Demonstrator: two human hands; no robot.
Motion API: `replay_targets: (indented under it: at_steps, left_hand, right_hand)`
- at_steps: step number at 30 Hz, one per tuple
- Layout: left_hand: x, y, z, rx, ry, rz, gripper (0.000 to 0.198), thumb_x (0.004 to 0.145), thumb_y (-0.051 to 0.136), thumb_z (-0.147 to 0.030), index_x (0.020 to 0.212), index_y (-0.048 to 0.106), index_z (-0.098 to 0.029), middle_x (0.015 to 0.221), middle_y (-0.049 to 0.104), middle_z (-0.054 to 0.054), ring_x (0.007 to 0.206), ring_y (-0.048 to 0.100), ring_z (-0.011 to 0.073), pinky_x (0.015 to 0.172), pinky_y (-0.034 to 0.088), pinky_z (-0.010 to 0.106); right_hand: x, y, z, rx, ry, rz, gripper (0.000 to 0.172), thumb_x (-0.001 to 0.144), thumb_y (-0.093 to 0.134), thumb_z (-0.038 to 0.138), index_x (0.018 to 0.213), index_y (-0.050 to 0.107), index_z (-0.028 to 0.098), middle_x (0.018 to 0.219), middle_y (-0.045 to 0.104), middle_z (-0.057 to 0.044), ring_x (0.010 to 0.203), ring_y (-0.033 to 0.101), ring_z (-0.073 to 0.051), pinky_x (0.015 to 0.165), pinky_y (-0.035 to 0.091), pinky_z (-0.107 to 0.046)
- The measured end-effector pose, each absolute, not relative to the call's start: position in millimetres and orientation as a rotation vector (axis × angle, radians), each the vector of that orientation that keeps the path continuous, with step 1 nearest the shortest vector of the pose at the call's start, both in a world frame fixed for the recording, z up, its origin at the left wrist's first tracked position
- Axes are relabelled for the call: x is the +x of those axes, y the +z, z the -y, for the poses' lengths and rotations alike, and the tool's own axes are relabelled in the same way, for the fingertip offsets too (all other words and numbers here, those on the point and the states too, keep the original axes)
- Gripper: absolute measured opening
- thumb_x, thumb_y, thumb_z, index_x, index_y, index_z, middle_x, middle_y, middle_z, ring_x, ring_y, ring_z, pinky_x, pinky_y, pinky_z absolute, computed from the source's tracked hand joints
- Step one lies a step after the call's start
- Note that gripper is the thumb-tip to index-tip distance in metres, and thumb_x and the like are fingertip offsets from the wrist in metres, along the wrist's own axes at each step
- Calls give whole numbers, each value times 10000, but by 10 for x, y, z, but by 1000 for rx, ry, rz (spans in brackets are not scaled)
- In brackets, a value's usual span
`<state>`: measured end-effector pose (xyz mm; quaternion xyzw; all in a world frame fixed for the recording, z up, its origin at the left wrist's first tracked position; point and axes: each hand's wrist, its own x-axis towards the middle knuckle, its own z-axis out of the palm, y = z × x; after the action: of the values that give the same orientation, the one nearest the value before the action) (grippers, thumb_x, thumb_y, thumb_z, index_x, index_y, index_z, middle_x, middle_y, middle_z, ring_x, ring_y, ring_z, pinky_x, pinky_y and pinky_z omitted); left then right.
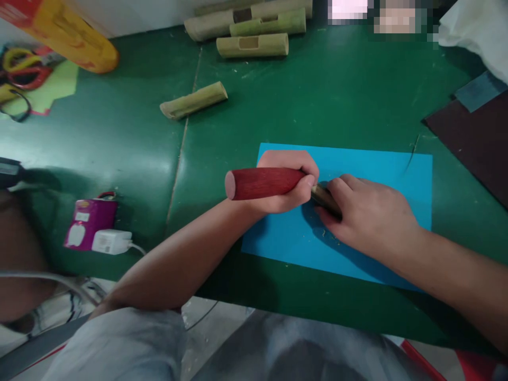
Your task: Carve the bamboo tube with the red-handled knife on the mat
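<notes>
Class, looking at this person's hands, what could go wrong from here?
The left hand grips a red handle close to the right hand; if its hidden end is sharp, a slip might hurt the right hand.
Only hands appear to steady the narrow piece, so it could twist in the grip.
The blue sheet lies beneath the work, so a slip might mark it.
</notes>
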<state>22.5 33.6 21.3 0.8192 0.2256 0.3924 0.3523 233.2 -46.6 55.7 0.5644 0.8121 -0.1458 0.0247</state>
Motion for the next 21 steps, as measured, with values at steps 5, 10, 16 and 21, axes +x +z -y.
replay_targets:
  at_steps: [5, 10, 16, 21]
  left_hand:
    - [238, 239, -340, 2207, 931, -586, 314, 1045, 639, -383, 764, 652, -246, 679, 712, 2, 610, 649, 142, 608, 510, 298]
    - [310, 182, -348, 2223, 985, -564, 301, 1002, 607, -354, 719, 589, -253, 609, 630, -10, 559, 573, 141, 585, 476, 313]
    - [344, 149, -371, 2163, 1065, -491, 241, 961, 627, -250, 721, 603, -237, 640, 660, -25, 552, 589, 119, 557, 448, 286]
    - [267, 131, -387, 2097, 972, -566, 297, 998, 635, -333, 721, 604, -232, 688, 704, -5, 609, 653, 136, 581, 481, 288]
  right_hand:
    - [2333, 539, 465, 1797, -487, -2494, 255, 1056, 659, 419, 1132, 785, 210, 1041, 817, -151, 787, 668, -277, 615, 192, -394]
    - [2371, 464, 446, 1813, -518, -2569, 243, 1069, 631, 408, 1088, 778, 216, 1005, 816, -139, 765, 660, -260, 630, 232, -385]
    - [2435, 408, 399, 1820, -640, -2604, 212, 1078, 634, 409, 1024, 742, 234, 949, 795, -111, 778, 665, -255, 685, 334, -374]
    - [2425, 429, 380, 1834, -696, -2570, 212, 1068, 657, 424, 1011, 734, 235, 942, 778, -103, 765, 647, -248, 686, 327, -373]
